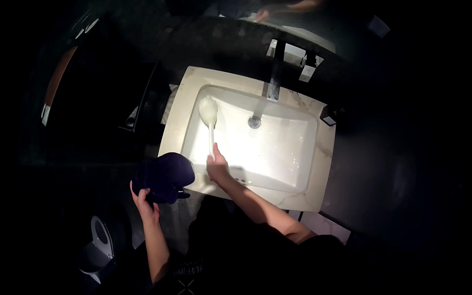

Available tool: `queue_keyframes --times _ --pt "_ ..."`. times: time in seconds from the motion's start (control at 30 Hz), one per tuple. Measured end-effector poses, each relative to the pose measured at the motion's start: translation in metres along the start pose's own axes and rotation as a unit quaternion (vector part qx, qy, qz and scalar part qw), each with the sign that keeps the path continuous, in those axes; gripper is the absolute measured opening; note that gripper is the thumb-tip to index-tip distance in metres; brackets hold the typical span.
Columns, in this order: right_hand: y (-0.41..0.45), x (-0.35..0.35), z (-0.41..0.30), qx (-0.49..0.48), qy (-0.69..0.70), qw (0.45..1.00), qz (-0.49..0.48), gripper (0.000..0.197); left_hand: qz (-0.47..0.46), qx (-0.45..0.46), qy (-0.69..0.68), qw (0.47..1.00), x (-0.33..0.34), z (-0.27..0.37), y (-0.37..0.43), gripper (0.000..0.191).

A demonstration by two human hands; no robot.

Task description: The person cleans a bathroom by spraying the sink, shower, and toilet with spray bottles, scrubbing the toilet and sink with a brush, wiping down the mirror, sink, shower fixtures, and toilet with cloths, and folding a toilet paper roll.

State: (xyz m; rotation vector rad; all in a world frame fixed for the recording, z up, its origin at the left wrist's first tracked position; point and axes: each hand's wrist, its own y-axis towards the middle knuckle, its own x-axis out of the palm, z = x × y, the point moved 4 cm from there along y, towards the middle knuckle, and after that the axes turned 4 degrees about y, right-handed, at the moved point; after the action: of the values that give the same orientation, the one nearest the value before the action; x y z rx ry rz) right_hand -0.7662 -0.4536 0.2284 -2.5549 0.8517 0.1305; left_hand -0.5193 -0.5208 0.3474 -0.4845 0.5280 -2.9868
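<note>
A white long-handled brush (208, 110) has its rounded head against the left inner wall of a white rectangular washbasin (254, 155). My right hand (218, 167) grips the handle's lower end above the basin's front left corner. Off the counter's front left side, my left hand (145, 202) holds a dark purple cap-like item (164, 177), whose exact kind the dim light hides. The drain (254, 122) shows in the basin floor, and water drops dot the right side of the bowl.
A metal wall spout (273, 88) juts over the basin, with a lever (307, 72) to its right. A small dark box-like item (329, 116) stands on the right of the marble-look counter (324, 151). A toilet (96, 254) with raised lid sits lower left. A mirror (332, 25) hangs behind.
</note>
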Motion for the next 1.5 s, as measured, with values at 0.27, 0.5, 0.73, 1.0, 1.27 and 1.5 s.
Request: queue_keyframes --times 0.27,0.5,0.73,1.0,1.27,1.5 --pt "-0.099 -0.314 -0.008 0.174 -0.552 0.808 -0.108 0.05 -0.017 0.046 0.126 0.991 -0.05 0.001 0.027 0.054" --pt "-0.067 -0.177 -0.007 0.02 -0.415 0.871 -0.263 0.048 -0.192 0.258 0.628 0.709 0.007 -0.027 0.053 0.08" --pt "-0.077 -0.16 -0.038 0.117 -0.349 0.883 -0.292 0.044 -0.127 0.142 0.367 0.911 0.006 0.017 0.074 0.058" --pt "-0.077 -0.087 0.002 -0.014 -0.391 0.909 -0.146 0.051 -0.321 0.226 0.604 0.693 0.024 -0.008 0.074 0.056" --pt "-0.069 -0.281 0.027 0.139 -0.51 0.844 0.095 0.066 -0.4 0.086 0.733 0.543 0.084 -0.028 0.054 0.072" --pt "-0.149 -0.3 0.021 0.068 -0.541 0.837 -0.043 0.058 -0.516 0.108 0.509 0.68 0.292 -0.095 -0.027 0.053"
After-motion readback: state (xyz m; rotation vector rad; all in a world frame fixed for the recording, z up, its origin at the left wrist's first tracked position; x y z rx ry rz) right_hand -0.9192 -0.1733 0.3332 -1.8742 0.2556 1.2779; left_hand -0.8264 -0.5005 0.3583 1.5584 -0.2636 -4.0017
